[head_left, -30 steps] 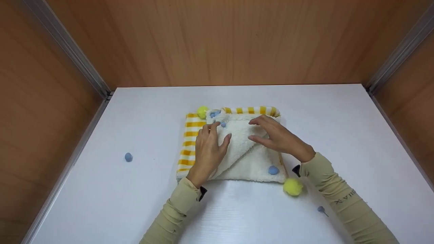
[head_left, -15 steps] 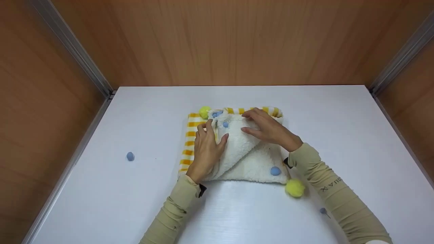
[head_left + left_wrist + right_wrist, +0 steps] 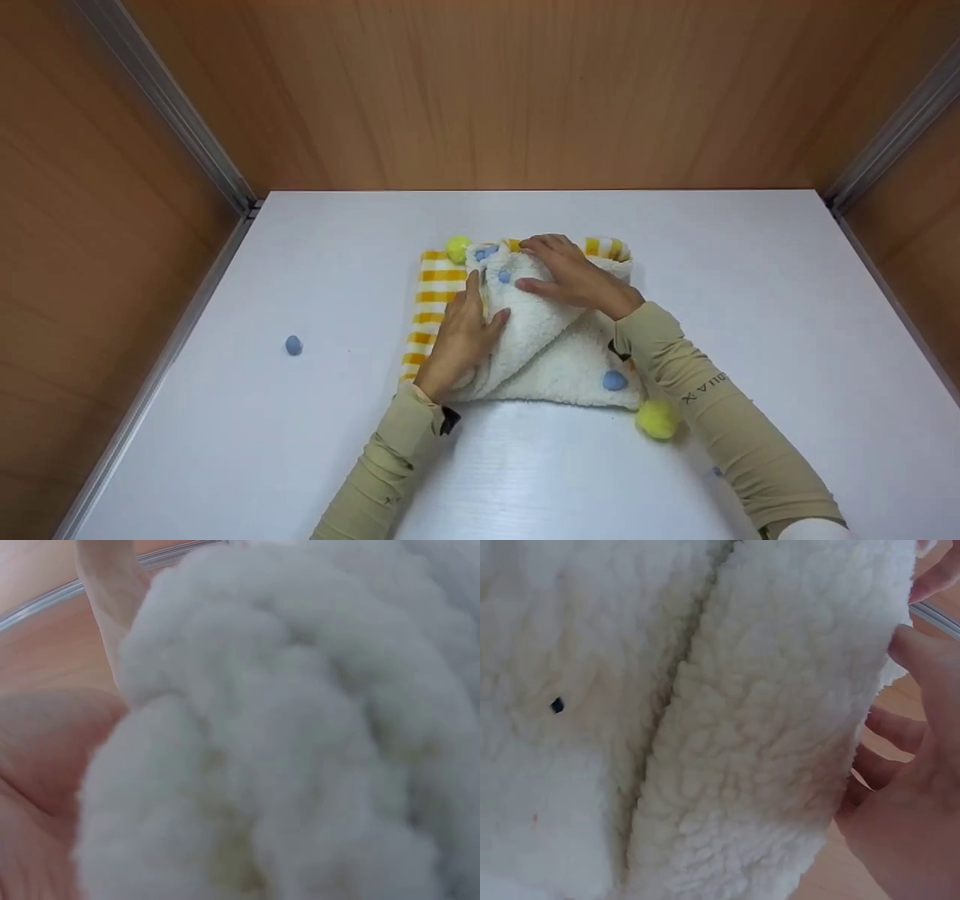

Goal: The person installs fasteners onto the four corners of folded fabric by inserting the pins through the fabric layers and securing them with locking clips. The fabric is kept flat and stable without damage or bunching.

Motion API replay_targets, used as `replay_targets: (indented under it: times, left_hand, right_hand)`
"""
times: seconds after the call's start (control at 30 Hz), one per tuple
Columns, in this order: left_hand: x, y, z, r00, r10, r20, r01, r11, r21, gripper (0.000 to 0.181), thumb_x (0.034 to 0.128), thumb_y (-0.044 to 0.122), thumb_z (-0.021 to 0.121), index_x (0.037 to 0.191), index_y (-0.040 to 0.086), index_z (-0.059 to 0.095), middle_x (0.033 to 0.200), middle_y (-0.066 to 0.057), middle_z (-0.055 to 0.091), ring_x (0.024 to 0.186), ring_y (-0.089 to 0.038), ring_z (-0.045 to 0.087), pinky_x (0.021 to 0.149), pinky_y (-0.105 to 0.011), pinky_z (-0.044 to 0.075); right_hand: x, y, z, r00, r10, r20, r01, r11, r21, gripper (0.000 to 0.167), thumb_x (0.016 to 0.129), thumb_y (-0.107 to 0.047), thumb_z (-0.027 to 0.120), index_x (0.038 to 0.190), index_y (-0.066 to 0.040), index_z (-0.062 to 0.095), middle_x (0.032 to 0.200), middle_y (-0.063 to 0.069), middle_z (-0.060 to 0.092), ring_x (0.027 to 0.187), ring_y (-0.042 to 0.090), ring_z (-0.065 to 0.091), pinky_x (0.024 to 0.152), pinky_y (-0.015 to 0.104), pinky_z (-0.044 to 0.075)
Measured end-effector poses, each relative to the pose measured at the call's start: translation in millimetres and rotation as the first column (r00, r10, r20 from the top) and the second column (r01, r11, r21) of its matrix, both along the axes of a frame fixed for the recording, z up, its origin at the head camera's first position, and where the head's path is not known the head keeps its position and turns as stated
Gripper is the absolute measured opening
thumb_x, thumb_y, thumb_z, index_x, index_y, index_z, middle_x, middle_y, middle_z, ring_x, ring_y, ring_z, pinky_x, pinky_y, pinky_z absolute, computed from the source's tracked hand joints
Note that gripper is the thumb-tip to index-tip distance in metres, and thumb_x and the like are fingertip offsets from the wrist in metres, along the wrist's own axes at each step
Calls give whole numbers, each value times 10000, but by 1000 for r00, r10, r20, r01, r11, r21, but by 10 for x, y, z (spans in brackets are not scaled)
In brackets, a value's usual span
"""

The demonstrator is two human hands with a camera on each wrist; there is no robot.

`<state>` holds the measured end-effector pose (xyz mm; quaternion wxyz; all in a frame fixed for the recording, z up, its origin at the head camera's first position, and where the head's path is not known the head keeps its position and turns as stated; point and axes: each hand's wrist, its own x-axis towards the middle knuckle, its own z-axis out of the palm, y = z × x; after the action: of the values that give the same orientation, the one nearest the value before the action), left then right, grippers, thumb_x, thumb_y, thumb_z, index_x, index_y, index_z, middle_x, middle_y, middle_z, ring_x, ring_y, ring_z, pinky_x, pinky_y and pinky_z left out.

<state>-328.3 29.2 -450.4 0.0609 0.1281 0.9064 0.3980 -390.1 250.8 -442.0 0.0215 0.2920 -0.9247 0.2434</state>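
Observation:
A folded cloth with white fleece [image 3: 532, 322] on top and yellow-and-white checks [image 3: 433, 304] along its left and far sides lies on the table. My left hand [image 3: 466, 334] rests on its left part, fingers pointing away and thumb apart. My right hand [image 3: 566, 274] lies over the far part of the fleece flap, with thumb and fingers spread. White fleece [image 3: 277, 727] fills most of the left wrist view, beside the palm. In the right wrist view, the right hand's fingers [image 3: 885, 757] lie at the edge of the fleece; their tips are partly hidden.
Yellow pompoms sit at the cloth's far left corner [image 3: 457, 249] and near right corner [image 3: 658, 418]. Blue pompoms [image 3: 615, 380] dot the fleece. A loose blue ball [image 3: 293, 345] lies on the white table [image 3: 187, 450] at left. Wooden panels [image 3: 525, 97] stand behind and at both sides.
My right hand has moved left and slightly away across the fleece, closer to the left hand. The right sleeve now covers most of the small blue item at right. My left hand has barely moved.

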Motion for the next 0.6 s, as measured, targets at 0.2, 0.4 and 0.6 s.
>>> replay_targets:
  times: [0.2,0.4,0.6]
  left_hand:
    - [-2,5,12,997,-27,74,19,994,106,782,1059,196,584,1648,81,82,1603,-291,231,1471,-379,317,1182,-516,304]
    - [-28,30,-7,998,-63,9,60,985,162,744,1024,80,600,1625,49,163,1535,-311,302,1399,-406,407,1146,-516,357]
    - [-28,46,-26,991,-99,-86,115,971,208,699,983,-6,600,1595,23,263,1577,-259,351,1466,-382,321,1196,-510,276]
  right_hand:
    - [-70,-32,23,964,-128,233,113,990,80,869,1004,-506,625,1643,-91,205,1648,200,257,1541,373,162,1204,583,223]
    - [-120,-31,33,954,-146,261,119,986,115,833,979,-521,657,1592,-50,345,1562,228,354,1461,377,278,1161,559,308]
    - [-141,34,51,968,-80,239,70,996,48,742,964,-404,727,1512,13,450,1498,226,420,1400,384,347,1136,533,339]
